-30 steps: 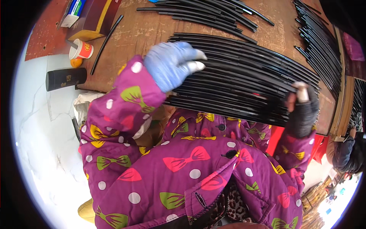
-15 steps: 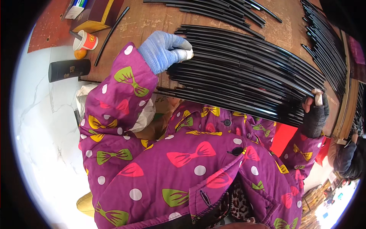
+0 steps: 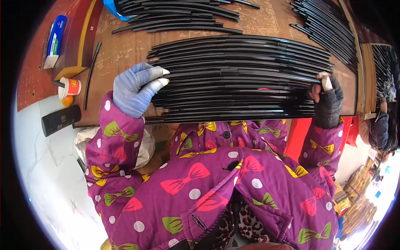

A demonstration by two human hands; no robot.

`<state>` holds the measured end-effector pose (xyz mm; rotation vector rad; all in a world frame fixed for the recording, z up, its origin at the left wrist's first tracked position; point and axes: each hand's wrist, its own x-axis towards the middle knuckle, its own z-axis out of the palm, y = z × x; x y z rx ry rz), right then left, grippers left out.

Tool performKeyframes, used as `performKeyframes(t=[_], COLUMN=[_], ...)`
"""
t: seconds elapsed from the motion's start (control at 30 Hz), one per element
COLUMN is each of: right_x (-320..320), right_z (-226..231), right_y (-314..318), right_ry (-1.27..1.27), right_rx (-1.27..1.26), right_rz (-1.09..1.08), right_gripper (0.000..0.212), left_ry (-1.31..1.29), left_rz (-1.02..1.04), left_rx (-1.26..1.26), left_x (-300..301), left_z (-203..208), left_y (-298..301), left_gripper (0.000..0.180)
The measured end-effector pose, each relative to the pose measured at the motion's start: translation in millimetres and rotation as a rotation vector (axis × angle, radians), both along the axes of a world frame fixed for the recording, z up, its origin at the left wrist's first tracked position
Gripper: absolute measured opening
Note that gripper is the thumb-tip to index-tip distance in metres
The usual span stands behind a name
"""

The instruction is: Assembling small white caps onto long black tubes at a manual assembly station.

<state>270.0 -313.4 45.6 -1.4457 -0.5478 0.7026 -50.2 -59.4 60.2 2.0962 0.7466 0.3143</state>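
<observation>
Your left hand (image 3: 134, 91), in a pale blue knitted glove with smooth white fingertips, is at the left ends of the broad row of black rods (image 3: 241, 74), thumb and forefinger nearly together; whether a rod is pinched between them, you cannot tell from here. Your right hand (image 3: 327, 101), in a fuzzy charcoal knit glove with bare fingertips and a white wrapping on one digit, has its fingers curled in a pinch on the right end of one rod. The row lies crosswise in front of you along the near edge of the scuffed brown wooden table (image 3: 266, 21), its slender, gently glossy rods packed side by side with uneven left ends. Past it lie a looser black pile (image 3: 187, 17) beside crinkled blue plastic (image 3: 114, 9) and, at the far right, a slanting black stack (image 3: 327, 31). To your left, a single thin rod (image 3: 91, 77) rests near a red-and-white cup (image 3: 73, 87), a rounded orange item (image 3: 67, 101), a dark cylinder (image 3: 61, 120) and a maroon box (image 3: 75, 39) with gold edging. Your quilted purple jacket (image 3: 187, 179) is patterned with bows and white dots.
</observation>
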Motion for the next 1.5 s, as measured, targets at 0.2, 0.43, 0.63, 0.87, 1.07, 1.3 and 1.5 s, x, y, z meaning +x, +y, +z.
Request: performKeyframes(t=[0.2,0.43,0.63,0.87,1.07,1.3,1.5], right_x=[-7,38,107,136,135,124,138], right_z=[3,14,3,-3,9,40,50], right_y=[0,-30,-91,-120,-97,18,35], right_ry=[-0.002,-0.108,-0.023,-0.381,-1.02,-1.41,-1.555], right_rx=[0.076,0.156,0.118,-0.371,-0.612,-0.939,-1.182], right_rz=[0.008,-0.083,-0.06,-0.233,-0.468,-0.09,0.102], right_gripper=[0.025,0.02,0.019,0.026,0.032,0.018,0.021], left_ry=[-0.066,-0.063,0.146,-0.004,0.094,0.158,0.391], left_rz=[0.018,0.191,0.124,0.071,0.096,-0.103,-0.183], left_rx=[0.061,-0.295,-0.377,-0.058,0.183,0.751,0.839], left_x=[-5,-35,-41,-40,-6,39,60], left_z=[-8,-12,-19,-34,-17,-17,-11], left_y=[0,21,44,45,51,77,76], left_gripper=[0.012,0.015,0.02,0.016,0.01,0.026,0.026])
